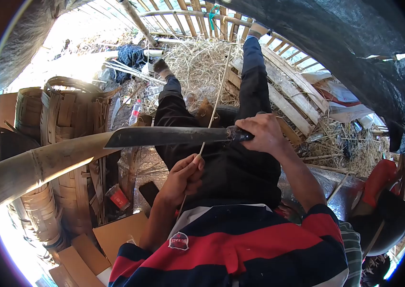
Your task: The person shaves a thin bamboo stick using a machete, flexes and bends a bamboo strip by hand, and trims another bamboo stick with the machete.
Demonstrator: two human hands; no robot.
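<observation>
My right hand [261, 132] is wrapped round the dark handle of a machete [164, 136]. Its long blackened blade points left, level across my lap. A thin bamboo strip [220, 91] runs from near my belly up between my legs toward the far fence. My left hand [183, 176] pinches this strip just below the blade. The blade crosses the strip; whether its edge touches it, I cannot tell.
A thick bamboo pole [35, 167] slants in from the left, before several woven bamboo baskets [73, 110]. A red cup [118, 197], a phone [149, 192] and cardboard [122, 232] lie at left. Shavings [197, 62] cover the ground ahead; wooden slats [293, 95] lie right.
</observation>
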